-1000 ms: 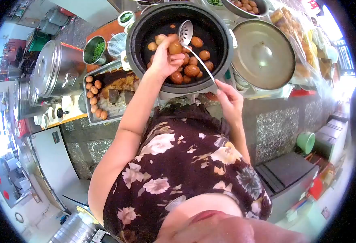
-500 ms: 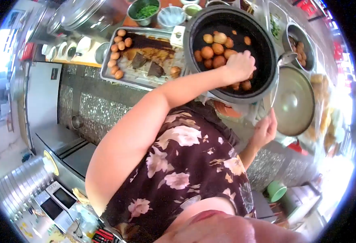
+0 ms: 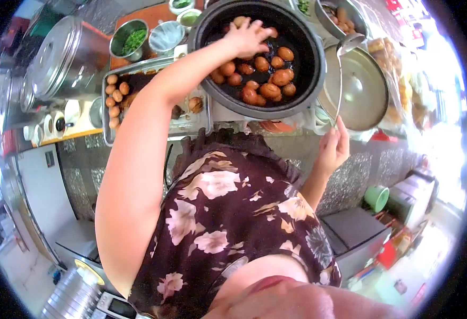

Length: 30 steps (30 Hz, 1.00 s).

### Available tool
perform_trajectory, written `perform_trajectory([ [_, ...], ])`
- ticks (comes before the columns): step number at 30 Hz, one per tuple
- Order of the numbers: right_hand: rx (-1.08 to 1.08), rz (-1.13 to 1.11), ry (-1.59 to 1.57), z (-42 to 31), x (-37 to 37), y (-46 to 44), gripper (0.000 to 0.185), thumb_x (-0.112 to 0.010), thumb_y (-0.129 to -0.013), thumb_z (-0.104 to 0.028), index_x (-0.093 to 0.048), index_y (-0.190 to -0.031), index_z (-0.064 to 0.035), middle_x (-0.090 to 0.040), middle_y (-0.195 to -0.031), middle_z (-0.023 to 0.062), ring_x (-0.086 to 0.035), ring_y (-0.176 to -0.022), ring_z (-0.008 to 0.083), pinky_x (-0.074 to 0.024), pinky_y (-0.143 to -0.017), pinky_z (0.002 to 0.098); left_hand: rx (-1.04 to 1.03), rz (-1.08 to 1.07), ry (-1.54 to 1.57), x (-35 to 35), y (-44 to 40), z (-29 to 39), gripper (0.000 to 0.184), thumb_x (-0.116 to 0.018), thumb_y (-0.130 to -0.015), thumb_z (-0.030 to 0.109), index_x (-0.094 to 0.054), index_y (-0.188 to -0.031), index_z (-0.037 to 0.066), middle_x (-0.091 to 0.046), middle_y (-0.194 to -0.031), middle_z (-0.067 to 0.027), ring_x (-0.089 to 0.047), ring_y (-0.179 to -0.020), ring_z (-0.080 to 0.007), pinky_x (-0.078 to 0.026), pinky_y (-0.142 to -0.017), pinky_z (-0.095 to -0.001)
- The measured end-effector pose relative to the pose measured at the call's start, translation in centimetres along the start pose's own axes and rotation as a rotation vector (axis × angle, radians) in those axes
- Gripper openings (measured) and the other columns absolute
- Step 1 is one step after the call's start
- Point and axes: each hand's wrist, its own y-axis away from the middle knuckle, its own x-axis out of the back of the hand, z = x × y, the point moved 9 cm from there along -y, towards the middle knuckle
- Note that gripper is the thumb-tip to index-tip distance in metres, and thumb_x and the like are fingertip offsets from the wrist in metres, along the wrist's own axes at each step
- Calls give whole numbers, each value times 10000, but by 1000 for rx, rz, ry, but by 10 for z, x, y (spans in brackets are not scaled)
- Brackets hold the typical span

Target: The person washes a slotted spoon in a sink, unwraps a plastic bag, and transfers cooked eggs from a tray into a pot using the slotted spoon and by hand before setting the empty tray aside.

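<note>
My left hand (image 3: 249,40) reaches into the back of a large black pot (image 3: 317,80), its fingers spread over brown eggs (image 3: 261,64) in dark liquid. Several eggs lie toward the pot's front and right; those under the hand are partly hidden. To the right, my right hand (image 3: 333,146) pinches the handle end of a metal ladle (image 3: 340,80). The ladle's bowl rests up by the rim of a round, pale-surfaced vessel (image 3: 357,90) beside the pot.
Left of the pot is a metal tray (image 3: 210,114) with eggs (image 3: 117,95) along its left side. Behind it stand a bowl of chopped greens (image 3: 132,42) and a tall lidded steel container (image 3: 66,58). A metal bowl with eggs (image 3: 342,18) sits back right, near bagged food (image 3: 388,58).
My left hand has moved from the pot's front right to its back, and its curled fingers have spread. More eggs show at the front right. The whole view has shifted.
</note>
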Motion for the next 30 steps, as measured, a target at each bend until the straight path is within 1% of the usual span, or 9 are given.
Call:
perform_trajectory([
  [6, -41, 138, -43, 2, 39, 27, 325, -512, -847, 37, -528, -1171, 45, -419, -604, -73, -341, -488, -5, -258, -422, 142, 69, 49, 31, -23, -32, -5, 588, -460, -854, 505, -278, -1346, 240, -312, -1364, -121, -277, -1280, -341, -274, -936, -662],
  [8, -74, 170, -38, 3, 42, 31, 326, -517, -845, 32, -528, -1170, 46, -413, -596, -79, -337, -485, -7, -254, -423, 140, 279, 160, 192, -25, -32, -12, 646, -400, -864, 550, -216, -1388, 220, -226, -1427, -126, -216, -1315, -350, -224, -957, -674],
  [12, -94, 136, -69, 8, 40, 28, 315, -521, -846, 20, -536, -1159, 45, -434, -602, -86, -343, -482, -10, -248, -413, 140, 170, 26, 294, -27, -37, 46, 741, -316, -833, 642, -152, -1415, 213, -135, -1469, -126, -104, -1342, -387, -100, -1003, -664],
  [15, -76, 106, -70, 11, 26, 25, 315, -522, -845, 22, -537, -1158, 45, -442, -605, -85, -345, -482, -11, -243, -417, 137, -123, -166, 147, -25, 4, 102, 658, -364, -844, 597, -254, -1388, 245, -160, -1464, -117, -112, -1339, -395, -122, -997, -671],
  [19, -97, 76, -102, 17, 27, 21, 326, -511, -844, 38, -533, -1169, 40, -423, -600, -85, -339, -475, -11, -247, -420, 139, -378, -54, -70, -13, 20, 112, 531, -434, -883, 445, -319, -1360, 242, -239, -1439, -96, -180, -1335, -342, -175, -992, -648],
  [25, -142, 59, -113, 14, 12, 20, 322, -502, -850, 33, -533, -1170, 37, -419, -593, -79, -333, -472, -11, -253, -417, 139, -174, 338, -101, 0, -26, 80, 571, -460, -853, 496, -371, -1323, 182, -391, -1329, -118, -322, -1259, -318, -273, -938, -628],
  [26, -149, 54, -124, 11, 8, 20, 326, -499, -848, 35, -533, -1171, 35, -425, -594, -76, -339, -475, -9, -258, -416, 141, -191, 410, -116, 5, -26, 81, 535, -489, -845, 471, -433, -1272, 154, -429, -1275, -132, -380, -1210, -329, -348, -912, -579],
  [27, -153, 52, -124, 10, 8, 20, 326, -499, -848, 35, -533, -1171, 35, -425, -594, -76, -339, -475, -9, -258, -416, 141, -189, 406, -116, 5, -27, 74, 535, -489, -845, 471, -433, -1272, 154, -429, -1275, -132, -380, -1210, -329, -348, -912, -579],
  [30, -114, 62, -115, 8, 15, 21, 323, -501, -844, 37, -540, -1164, 36, -431, -597, -76, -346, -477, -7, -260, -417, 145, -91, 181, 95, 12, -14, 28, 382, -589, -802, 335, -538, -1099, 100, -464, -1191, -152, -508, -1036, -342, -456, -840, -424],
])
